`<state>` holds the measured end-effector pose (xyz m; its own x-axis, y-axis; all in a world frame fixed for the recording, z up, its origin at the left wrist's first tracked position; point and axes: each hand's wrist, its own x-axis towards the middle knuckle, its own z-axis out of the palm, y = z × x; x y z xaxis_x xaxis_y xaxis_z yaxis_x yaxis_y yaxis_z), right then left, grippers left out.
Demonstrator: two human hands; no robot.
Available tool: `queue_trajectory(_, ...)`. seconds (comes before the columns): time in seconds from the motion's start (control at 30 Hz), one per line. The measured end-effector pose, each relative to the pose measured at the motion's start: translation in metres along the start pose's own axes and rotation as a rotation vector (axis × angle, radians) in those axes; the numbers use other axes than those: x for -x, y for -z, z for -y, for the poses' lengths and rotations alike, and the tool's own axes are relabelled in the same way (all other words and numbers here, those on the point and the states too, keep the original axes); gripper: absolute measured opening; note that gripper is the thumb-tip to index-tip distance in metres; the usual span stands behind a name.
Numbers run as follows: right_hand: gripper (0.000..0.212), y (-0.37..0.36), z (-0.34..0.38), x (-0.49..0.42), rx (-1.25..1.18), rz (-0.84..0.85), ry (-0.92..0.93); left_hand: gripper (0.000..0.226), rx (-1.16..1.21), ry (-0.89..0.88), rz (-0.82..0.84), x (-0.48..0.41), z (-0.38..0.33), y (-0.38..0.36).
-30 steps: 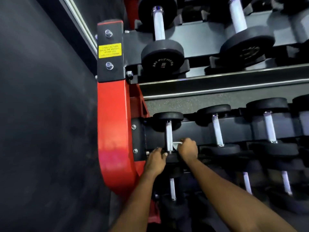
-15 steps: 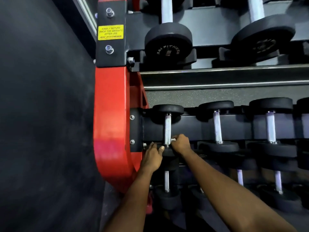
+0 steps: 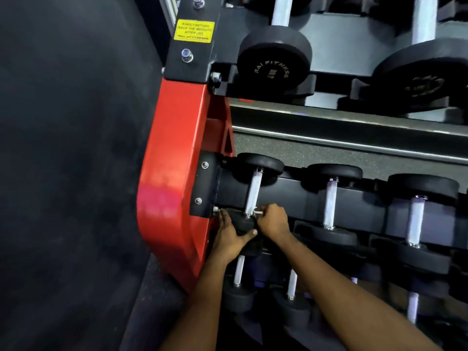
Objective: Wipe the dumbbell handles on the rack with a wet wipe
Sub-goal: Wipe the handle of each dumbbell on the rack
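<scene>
The leftmost dumbbell on the middle shelf has a silver handle (image 3: 254, 192) between black heads. My right hand (image 3: 273, 221) holds a white wet wipe (image 3: 257, 212) against the lower end of that handle, fingers curled round it. My left hand (image 3: 231, 236) grips the near black head (image 3: 244, 224) of the same dumbbell, thumb across its front. Further silver handles (image 3: 330, 202) stand in a row to the right on the same shelf.
The red rack upright (image 3: 172, 178) with a yellow label (image 3: 194, 30) stands just left of my hands. Bigger dumbbells (image 3: 274, 57) sit on the upper shelf, smaller ones (image 3: 239, 272) on the lowest shelf under my forearms. A dark wall fills the left side.
My right hand with the wipe has stayed at the lower end of the handle. My left thumb has swung across the dumbbell head. The camera has moved closer and tilted down.
</scene>
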<state>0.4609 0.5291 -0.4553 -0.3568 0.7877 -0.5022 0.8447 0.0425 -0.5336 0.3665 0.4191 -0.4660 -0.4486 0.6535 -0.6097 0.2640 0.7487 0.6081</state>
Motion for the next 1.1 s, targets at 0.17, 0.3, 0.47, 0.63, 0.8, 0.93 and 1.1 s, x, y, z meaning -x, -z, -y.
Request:
queue_trajectory(0.17,0.036,0.027,0.015,-0.011,0.018,0.11,0.257,0.145,0.032,0.035,-0.086,0.003,-0.008,-0.015)
queue_trajectory(0.3,0.039,0.017,0.048,-0.033,0.376,0.114,0.53,0.153,0.087,0.097,-0.185,0.002,-0.015,-0.026)
queue_trajectory(0.47,0.03,-0.002,0.063,-0.035,0.775,0.217,0.588,0.15,0.024,0.115,-0.2,0.0,-0.015,-0.028)
queue_trajectory(0.63,0.031,0.006,0.059,-0.04,0.826,0.306,0.481,0.148,-0.055,0.14,-0.17,-0.004,-0.01,-0.029)
queue_trajectory(0.8,0.03,0.005,0.06,-0.042,0.797,0.346,0.467,0.143,-0.159,0.187,-0.032,-0.01,-0.012,-0.013)
queue_trajectory(0.93,0.029,0.006,0.042,-0.043,0.722,0.322,0.514,0.144,-0.179,0.197,-0.033,-0.006,-0.016,-0.014)
queue_trajectory(1.1,0.039,0.019,0.006,-0.047,0.565,0.391,0.569,0.146,-0.162,0.204,-0.062,-0.001,-0.021,-0.014)
